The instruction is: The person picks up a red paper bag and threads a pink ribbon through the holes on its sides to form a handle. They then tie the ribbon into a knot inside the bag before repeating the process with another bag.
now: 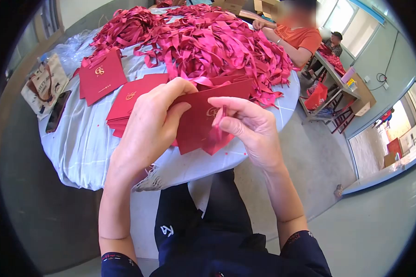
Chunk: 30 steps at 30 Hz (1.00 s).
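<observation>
My left hand (153, 116) grips the upper left edge of a red paper gift bag (194, 121) with gold print, its thumb over the front. In front of that bag, my right hand (256, 131) pinches a short piece of red ribbon (216, 132) between thumb and index finger. The lower part of the ribbon is blurred. More red card shows behind the held bag, partly hidden. A stack of red gift bags (133, 98) lies just left of my left hand. Farther left are more red bags (101, 77). Beyond my hands spreads a large heap of red ribbons (217, 44).
A pale cloth (78, 152) covers the round table. At its left edge are a phone (58, 111), a printed tote bag (46, 87) and clear plastic (74, 45). A person in an orange shirt (302, 39) sits across, and another sits farther back by a side table (335, 76).
</observation>
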Each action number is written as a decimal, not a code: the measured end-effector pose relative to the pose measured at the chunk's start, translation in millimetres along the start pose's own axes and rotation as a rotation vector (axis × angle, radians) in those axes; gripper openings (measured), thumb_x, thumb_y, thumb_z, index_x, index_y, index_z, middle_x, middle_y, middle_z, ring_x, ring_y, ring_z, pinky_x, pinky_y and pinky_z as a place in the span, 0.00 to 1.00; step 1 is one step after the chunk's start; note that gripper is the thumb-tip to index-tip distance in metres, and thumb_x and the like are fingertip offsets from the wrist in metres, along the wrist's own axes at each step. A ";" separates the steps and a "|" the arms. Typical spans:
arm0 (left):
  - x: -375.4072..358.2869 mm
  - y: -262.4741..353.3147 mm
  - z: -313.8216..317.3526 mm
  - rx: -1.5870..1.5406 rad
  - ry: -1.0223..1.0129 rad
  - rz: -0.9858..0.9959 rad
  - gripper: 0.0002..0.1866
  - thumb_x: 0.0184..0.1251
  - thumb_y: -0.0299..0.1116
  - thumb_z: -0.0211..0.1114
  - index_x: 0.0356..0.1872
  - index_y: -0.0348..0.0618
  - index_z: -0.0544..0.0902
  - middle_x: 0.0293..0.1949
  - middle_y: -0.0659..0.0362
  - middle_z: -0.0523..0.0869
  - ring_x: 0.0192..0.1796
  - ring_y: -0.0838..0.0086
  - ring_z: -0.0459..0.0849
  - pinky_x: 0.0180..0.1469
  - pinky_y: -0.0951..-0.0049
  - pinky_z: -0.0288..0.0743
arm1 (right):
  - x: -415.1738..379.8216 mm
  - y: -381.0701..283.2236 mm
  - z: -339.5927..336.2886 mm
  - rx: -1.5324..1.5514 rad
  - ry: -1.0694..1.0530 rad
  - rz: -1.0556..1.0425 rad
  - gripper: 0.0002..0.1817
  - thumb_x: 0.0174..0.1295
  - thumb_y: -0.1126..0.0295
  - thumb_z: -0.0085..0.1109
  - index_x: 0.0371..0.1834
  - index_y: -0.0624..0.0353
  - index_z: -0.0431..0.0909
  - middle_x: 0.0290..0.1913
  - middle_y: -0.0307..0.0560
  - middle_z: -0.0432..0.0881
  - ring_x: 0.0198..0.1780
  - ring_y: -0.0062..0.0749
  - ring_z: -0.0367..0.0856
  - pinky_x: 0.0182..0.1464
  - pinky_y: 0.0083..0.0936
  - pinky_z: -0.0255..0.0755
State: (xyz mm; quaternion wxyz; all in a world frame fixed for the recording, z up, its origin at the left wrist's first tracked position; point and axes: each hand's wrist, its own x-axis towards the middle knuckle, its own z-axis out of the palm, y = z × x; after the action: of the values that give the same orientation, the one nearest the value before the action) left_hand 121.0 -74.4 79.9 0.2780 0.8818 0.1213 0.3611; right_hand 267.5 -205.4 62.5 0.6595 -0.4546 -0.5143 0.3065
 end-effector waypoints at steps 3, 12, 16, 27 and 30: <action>1.9 -7.9 -0.8 -0.091 0.005 -0.013 0.12 0.59 0.16 0.59 0.44 0.33 0.77 0.39 0.52 0.83 0.43 0.70 0.82 0.49 0.74 0.74 | 2.4 5.6 5.9 -0.044 0.017 0.005 0.16 0.61 0.79 0.59 0.52 0.69 0.75 0.38 0.43 0.81 0.44 0.21 0.78 0.49 0.16 0.69; 6.1 -32.2 0.8 -0.335 -0.072 -0.108 0.10 0.62 0.16 0.56 0.45 0.31 0.76 0.39 0.55 0.83 0.45 0.76 0.80 0.50 0.76 0.73 | 9.3 26.6 6.1 0.021 0.098 -0.025 0.14 0.61 0.79 0.59 0.50 0.67 0.74 0.38 0.47 0.82 0.43 0.28 0.82 0.51 0.23 0.74; 7.6 -39.3 5.4 -0.524 -0.104 -0.123 0.09 0.65 0.16 0.54 0.45 0.30 0.76 0.39 0.56 0.83 0.46 0.78 0.79 0.51 0.77 0.73 | 10.2 24.6 11.0 0.062 0.116 0.048 0.11 0.62 0.79 0.59 0.47 0.68 0.74 0.36 0.47 0.82 0.38 0.29 0.84 0.45 0.21 0.77; 7.1 -32.4 5.8 -0.550 -0.156 -0.191 0.10 0.66 0.17 0.54 0.47 0.29 0.76 0.40 0.58 0.82 0.47 0.79 0.79 0.53 0.77 0.72 | 6.0 31.7 31.3 -0.237 0.295 0.002 0.05 0.62 0.81 0.58 0.41 0.67 0.76 0.33 0.42 0.82 0.31 0.18 0.81 0.35 0.14 0.77; 6.8 -28.3 5.3 -0.541 -0.153 -0.198 0.10 0.66 0.17 0.54 0.47 0.29 0.76 0.40 0.57 0.82 0.47 0.78 0.79 0.54 0.77 0.72 | 5.6 36.2 33.3 -0.276 0.324 -0.048 0.05 0.62 0.81 0.59 0.40 0.67 0.75 0.32 0.40 0.81 0.30 0.16 0.80 0.34 0.13 0.76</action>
State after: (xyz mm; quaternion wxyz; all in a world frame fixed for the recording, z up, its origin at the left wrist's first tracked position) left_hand 129.2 -50.6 64.3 0.5451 0.7843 0.0848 0.2839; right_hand 239.5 -176.7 33.6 0.6722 -0.5716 -0.4491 0.1403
